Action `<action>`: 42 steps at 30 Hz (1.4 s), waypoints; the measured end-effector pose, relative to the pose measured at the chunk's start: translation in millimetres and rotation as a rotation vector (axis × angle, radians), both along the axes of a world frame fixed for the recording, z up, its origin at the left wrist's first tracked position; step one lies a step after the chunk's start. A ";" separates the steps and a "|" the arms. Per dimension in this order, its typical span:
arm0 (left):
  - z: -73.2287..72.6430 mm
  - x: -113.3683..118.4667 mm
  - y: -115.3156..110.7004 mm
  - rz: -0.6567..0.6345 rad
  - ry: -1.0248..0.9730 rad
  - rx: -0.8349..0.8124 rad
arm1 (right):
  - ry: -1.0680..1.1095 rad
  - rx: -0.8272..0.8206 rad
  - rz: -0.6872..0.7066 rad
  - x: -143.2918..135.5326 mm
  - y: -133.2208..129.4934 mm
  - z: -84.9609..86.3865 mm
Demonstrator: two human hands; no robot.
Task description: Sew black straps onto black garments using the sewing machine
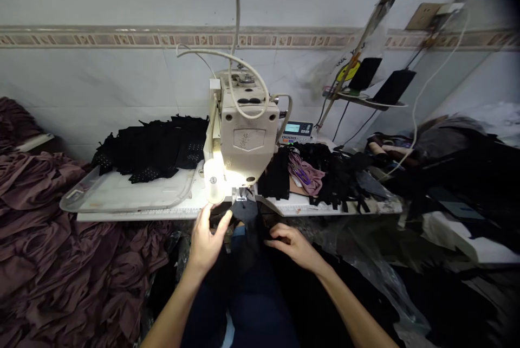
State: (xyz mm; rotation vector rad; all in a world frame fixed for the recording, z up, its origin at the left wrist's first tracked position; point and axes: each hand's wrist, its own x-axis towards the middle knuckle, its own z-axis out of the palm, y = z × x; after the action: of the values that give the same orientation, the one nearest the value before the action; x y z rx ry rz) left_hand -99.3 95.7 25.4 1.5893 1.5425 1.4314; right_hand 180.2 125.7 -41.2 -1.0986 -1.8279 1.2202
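Note:
A piece of black fabric [245, 211] lies under the presser foot [242, 194] of a white sewing machine [248, 145] and hangs down toward my lap. My left hand [208, 240] is at the left of the needle area, thumb and index finger spread apart. Its thumb tip touches the fabric's left edge, and its index fingertip is just below the lit lamp [214, 181]. On the right, my right hand [296, 247] has its fingers curled and pinched on the hanging black fabric. Dark cloth partly hides those fingertips.
Black cut pieces [156, 145] are heaped on a clear plastic tray [134, 196] at left. Mauve fabric [60, 250] is piled beside the table. Black straps [337, 174] and a mauve bundle [305, 174] lie right of the machine. Thread cones [394, 87] stand behind at right.

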 end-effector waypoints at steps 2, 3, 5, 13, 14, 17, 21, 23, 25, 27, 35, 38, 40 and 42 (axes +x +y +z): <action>-4.7 -3.2 -0.3 -0.133 -0.161 -0.153 | -0.193 0.156 -0.017 9.6 7.2 0.2; -5.8 -2.4 -2.6 -0.177 -0.190 -0.188 | -0.274 0.210 -0.051 13.1 11.4 0.7; -5.9 1.3 -10.1 -0.191 -0.235 -0.214 | -0.376 0.236 -0.153 16.8 20.0 1.8; 0.2 14.5 -32.0 -0.092 -0.277 -0.163 | -0.103 -0.010 -0.254 -9.4 42.0 -16.0; 1.4 17.0 -34.7 -0.099 -0.270 -0.164 | -0.067 -0.020 -0.249 -13.6 40.8 -19.4; 7.4 26.4 -48.8 -0.139 -0.214 -0.133 | 0.122 -0.108 -0.261 -21.6 30.7 -25.0; 10.5 40.0 -82.0 -0.559 -0.074 -0.035 | 0.471 -0.324 -0.346 -23.3 10.3 -21.3; 6.2 46.3 -96.7 -0.936 -0.031 0.016 | 0.541 -0.384 -0.393 -23.1 0.2 -15.9; -0.4 51.4 -102.1 -1.064 -0.009 0.016 | 0.555 -0.427 -0.409 -23.3 -9.8 -8.5; -7.7 54.6 -95.4 -0.825 0.001 -0.042 | 0.538 -0.434 -0.385 -23.9 -20.1 1.1; -35.9 53.7 -52.7 -0.555 -0.092 -0.321 | 0.335 -0.439 -0.005 -22.8 -43.5 48.4; -28.3 50.5 -57.3 -0.485 -0.039 -0.279 | 0.231 -0.359 0.016 -21.6 -38.4 65.0; -16.8 46.7 -59.2 -0.429 0.021 -0.149 | 0.232 -0.308 0.010 -23.2 -32.0 76.3; -4.2 42.3 -58.0 -0.395 0.110 0.028 | 0.323 -0.328 0.022 -27.6 -24.6 86.8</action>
State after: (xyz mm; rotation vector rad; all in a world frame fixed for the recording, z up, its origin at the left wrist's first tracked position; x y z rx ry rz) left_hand -57.0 37.7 21.2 1.8888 1.1803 1.1671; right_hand 152.6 101.1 45.5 -0.9827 -1.4328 1.6468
